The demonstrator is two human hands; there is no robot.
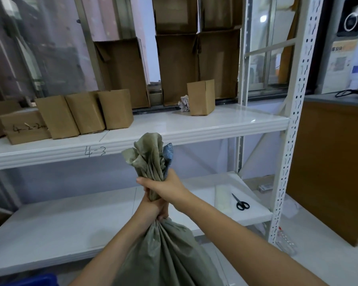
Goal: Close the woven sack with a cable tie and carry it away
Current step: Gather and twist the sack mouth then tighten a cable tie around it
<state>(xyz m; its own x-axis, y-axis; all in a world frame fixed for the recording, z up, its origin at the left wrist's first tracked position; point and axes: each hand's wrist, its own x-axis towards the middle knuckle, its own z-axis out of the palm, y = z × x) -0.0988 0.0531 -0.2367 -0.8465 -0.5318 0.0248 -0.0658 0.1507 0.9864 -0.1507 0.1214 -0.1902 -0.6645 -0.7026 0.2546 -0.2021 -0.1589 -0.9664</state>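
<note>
The grey-green woven sack (pixel 170 254) hangs in front of me, its mouth gathered into a bunched neck (pixel 151 157) that sticks up above my fists. My right hand (pixel 167 187) grips the neck from the right, fingers wrapped round it. My left hand (pixel 155 207) grips the neck just below, partly hidden under the right hand. A bit of blue patterned material (pixel 168 153) shows at the right of the bunched top. No cable tie is visible.
A white metal rack stands ahead. Its upper shelf (pixel 174 131), marked 4-3, carries several cardboard boxes (pixel 85 114) and a crumpled paper. The lower shelf (pixel 70 223) holds black scissors (pixel 240 202) and a clear packet. A brown cabinet (pixel 329 168) is at the right, a blue bin (pixel 39 280) bottom left.
</note>
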